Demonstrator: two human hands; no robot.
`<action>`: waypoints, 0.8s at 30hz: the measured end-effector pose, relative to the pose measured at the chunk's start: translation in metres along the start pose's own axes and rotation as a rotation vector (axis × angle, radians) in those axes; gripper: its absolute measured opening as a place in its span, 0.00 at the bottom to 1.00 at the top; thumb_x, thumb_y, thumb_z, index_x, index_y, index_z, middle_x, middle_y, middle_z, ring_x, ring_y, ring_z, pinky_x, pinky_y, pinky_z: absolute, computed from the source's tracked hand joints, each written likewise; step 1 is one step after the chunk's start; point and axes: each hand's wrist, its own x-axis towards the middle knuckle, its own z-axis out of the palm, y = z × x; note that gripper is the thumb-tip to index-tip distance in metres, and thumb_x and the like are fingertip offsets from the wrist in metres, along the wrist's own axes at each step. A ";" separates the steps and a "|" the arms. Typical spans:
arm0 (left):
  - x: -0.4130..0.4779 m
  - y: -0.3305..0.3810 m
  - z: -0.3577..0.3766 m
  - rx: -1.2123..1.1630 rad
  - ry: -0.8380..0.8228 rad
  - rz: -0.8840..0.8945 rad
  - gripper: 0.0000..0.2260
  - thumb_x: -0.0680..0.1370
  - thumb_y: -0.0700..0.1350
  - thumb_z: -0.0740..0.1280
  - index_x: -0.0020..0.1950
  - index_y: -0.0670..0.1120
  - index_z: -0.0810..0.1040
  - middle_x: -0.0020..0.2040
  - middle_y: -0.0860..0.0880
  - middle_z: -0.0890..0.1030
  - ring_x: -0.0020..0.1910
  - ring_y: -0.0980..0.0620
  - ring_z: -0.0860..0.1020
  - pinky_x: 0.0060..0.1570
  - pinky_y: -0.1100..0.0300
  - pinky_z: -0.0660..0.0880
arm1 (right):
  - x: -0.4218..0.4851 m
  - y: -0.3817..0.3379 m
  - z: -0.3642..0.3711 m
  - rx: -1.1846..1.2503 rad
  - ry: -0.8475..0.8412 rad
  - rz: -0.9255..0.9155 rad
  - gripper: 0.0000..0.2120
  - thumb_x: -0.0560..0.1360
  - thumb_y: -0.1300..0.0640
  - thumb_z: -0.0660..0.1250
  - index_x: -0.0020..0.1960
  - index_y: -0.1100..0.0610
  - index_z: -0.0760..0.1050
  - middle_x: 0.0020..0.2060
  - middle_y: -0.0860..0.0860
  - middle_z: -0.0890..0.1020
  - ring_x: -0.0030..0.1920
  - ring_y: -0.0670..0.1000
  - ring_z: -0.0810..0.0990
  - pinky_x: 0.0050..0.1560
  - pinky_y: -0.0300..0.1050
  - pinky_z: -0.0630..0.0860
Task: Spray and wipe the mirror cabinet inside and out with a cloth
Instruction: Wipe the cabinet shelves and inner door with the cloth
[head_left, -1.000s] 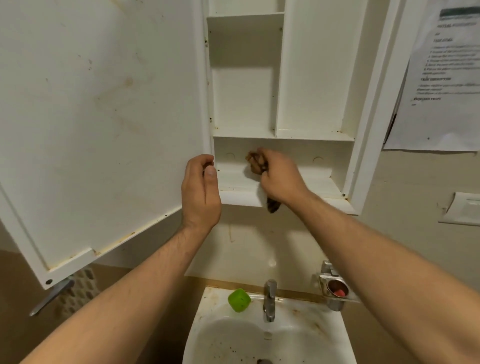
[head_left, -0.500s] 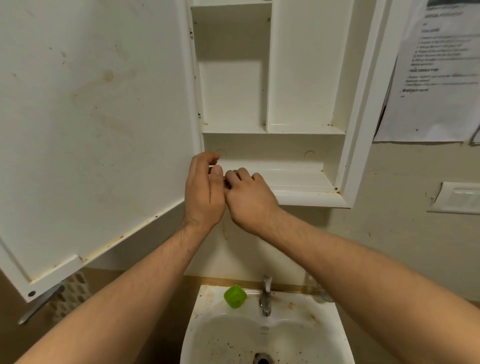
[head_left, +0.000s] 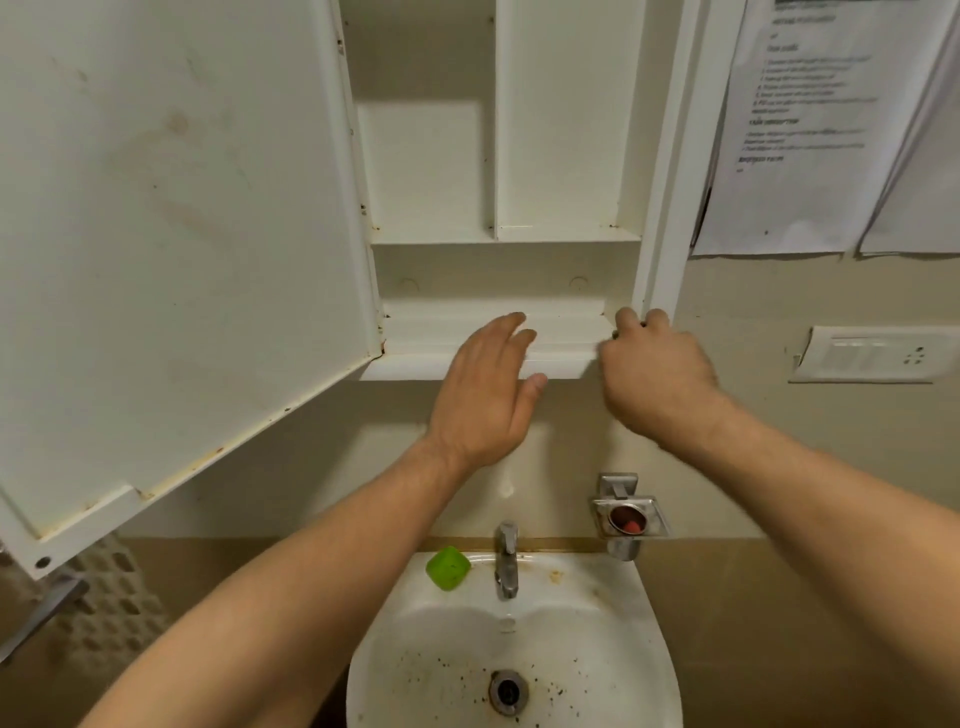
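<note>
While the mirror cabinet (head_left: 566, 130) is hanging above the sink (head_left: 649, 649) with its door (head_left: 171, 234) open leftward, the left hand (head_left: 483, 400) is lying straight-fingered, grip wide, over the bottom shelf's (head_left: 467, 332) front edge. The right hand (head_left: 654, 374) is curling at the shelf's right corner; cannot tell what its grip holds.

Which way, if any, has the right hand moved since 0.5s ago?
Yes: right hand slid rightward along the bottom shelf, left end to right corner.
</note>
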 end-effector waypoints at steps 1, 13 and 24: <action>-0.001 0.005 0.001 -0.006 0.002 0.032 0.23 0.84 0.53 0.59 0.75 0.41 0.69 0.78 0.41 0.67 0.78 0.43 0.64 0.77 0.46 0.62 | 0.003 -0.012 -0.001 0.083 0.033 0.020 0.16 0.79 0.60 0.60 0.65 0.58 0.78 0.63 0.58 0.73 0.61 0.61 0.74 0.44 0.52 0.75; -0.030 -0.017 0.007 0.057 -0.108 0.119 0.24 0.84 0.53 0.57 0.74 0.39 0.72 0.78 0.40 0.68 0.78 0.42 0.66 0.76 0.44 0.65 | -0.010 0.003 0.005 0.052 -0.115 0.071 0.15 0.78 0.60 0.62 0.63 0.58 0.78 0.55 0.56 0.74 0.53 0.57 0.75 0.38 0.50 0.71; -0.017 -0.017 0.013 0.031 -0.025 0.071 0.22 0.83 0.52 0.59 0.70 0.40 0.73 0.76 0.40 0.69 0.76 0.42 0.67 0.74 0.46 0.68 | 0.058 0.001 0.008 0.663 0.298 -0.149 0.24 0.76 0.66 0.68 0.71 0.53 0.76 0.68 0.53 0.77 0.67 0.57 0.74 0.62 0.52 0.75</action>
